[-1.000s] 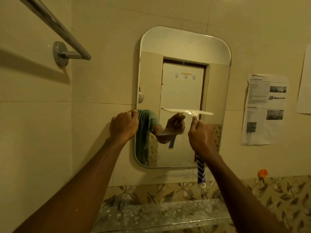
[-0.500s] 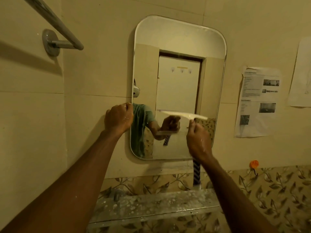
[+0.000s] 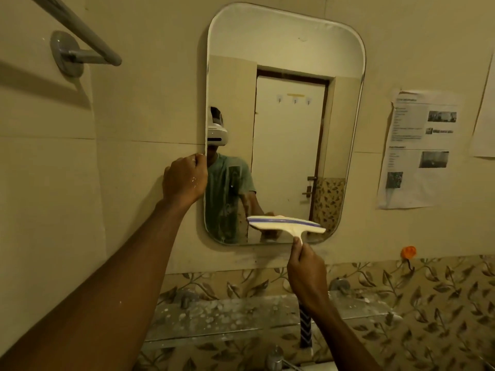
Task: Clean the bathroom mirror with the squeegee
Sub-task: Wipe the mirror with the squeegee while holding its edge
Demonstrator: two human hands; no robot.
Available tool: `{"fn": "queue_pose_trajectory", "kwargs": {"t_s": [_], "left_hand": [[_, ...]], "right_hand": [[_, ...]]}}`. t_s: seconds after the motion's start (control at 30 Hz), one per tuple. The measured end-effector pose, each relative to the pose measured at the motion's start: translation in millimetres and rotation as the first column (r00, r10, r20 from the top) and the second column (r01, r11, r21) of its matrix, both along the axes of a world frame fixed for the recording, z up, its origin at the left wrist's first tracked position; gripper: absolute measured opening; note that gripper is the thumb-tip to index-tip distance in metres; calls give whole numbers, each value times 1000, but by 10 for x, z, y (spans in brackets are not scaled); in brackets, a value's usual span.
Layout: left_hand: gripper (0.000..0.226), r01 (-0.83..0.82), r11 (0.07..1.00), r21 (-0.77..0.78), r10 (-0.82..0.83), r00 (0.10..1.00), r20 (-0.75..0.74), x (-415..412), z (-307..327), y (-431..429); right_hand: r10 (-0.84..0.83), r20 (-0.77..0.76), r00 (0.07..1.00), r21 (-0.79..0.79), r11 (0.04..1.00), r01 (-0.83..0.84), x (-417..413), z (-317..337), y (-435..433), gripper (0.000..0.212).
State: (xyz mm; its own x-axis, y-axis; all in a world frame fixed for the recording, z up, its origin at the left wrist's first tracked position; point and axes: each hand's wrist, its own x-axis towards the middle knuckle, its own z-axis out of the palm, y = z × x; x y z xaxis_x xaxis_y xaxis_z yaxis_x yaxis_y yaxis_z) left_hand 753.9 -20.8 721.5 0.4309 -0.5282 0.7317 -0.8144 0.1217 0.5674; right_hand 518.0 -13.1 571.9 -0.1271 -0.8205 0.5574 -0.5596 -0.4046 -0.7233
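The mirror [image 3: 289, 49] is glossy glass, streaked low on its left; the squeegee [image 3: 285, 225] is smooth cream plastic with a blue strip along the blade; the rail [image 3: 80, 25] is grey metal with a dull sheen; the wall [image 3: 150, 103] is smooth beige tile, faintly shiny; the sheet [image 3: 417, 148] is matt printed paper, wrinkled; the shelf [image 3: 227, 317] looks smooth but flecked with white spots.
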Motion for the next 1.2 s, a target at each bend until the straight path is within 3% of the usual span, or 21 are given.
{"fn": "queue_pose_trajectory", "kwargs": {"t_s": [0.23,0.33,0.47,0.57,0.63,0.77,0.9,0.97,1.13,1.2], "left_hand": [[46,-4,1000,27,4,1000,-15,-38,25,69],[43,-3,999,32,4,1000,-29,-45,26,62],[43,-6,1000,19,7,1000,-22,-29,17,37],[49,-1,999,34,2,1000,-14,-15,23,41],[51,-2,999,52,2,1000,-1,0,23,40],[49,13,998,57,-15,1000,24,49,9,9],[47,50,995,88,-50,999,-2,76,27,28],[49,56,994,99,-57,998,8,74,44,34],[50,24,989,145,-30,999,35,79,67,32],[50,35,976,214,-42,999,30,92,130,47]], "right_hand": [[32,19,999,-188,982,-28,-70,1040,-257,40],[42,-5,999,-178,983,-42,-67,681,-260,35],[33,11,999,-47,998,-33,-87,-25,-191,37],[36,-9,999,16,999,-36,-124,-96,-82,38],[55,1,998,-11,998,-55,-136,185,-24,38],[8,1,1000,-227,974,-8,-135,1337,-140,45],[-1,51,999,-251,968,14,-162,2151,-226,43],[-13,20,1000,-239,971,18,-166,2071,-222,42],[-52,4,999,-150,987,52,-72,885,-245,41],[-81,7,997,-128,988,81,-31,686,-187,43]]}}
